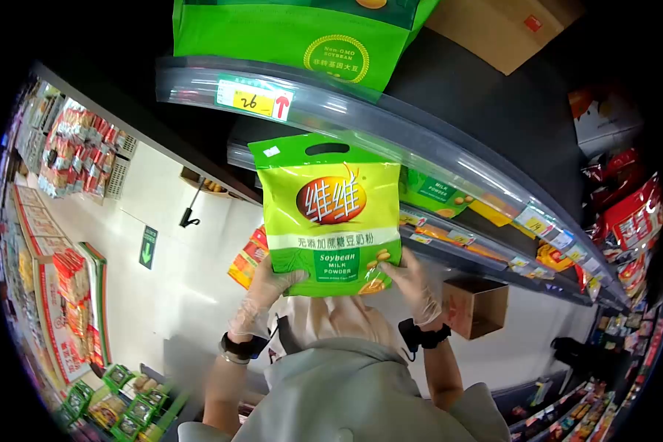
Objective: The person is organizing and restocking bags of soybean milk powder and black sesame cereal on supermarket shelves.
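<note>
A green and yellow bag of soybean milk powder [331, 243] is held upright in front of my chest, its printed front facing the camera. It has a handle slot in its top edge and a small white sticker at the top left corner. My left hand [265, 289], in a clear thin glove, grips the lower left edge, thumb on the front. On the lower right edge my right hand [414, 283], gloved the same way, holds the bag with its thumb in front. The fingers behind the bag are hidden.
Above the bag runs a shelf edge [420, 140] with a price tag [254, 99] and a large green package [287, 37]. Lower shelves hold similar bags [435, 188]. An open cardboard box [464, 313] stands at right; stocked displays [70, 309] line the left.
</note>
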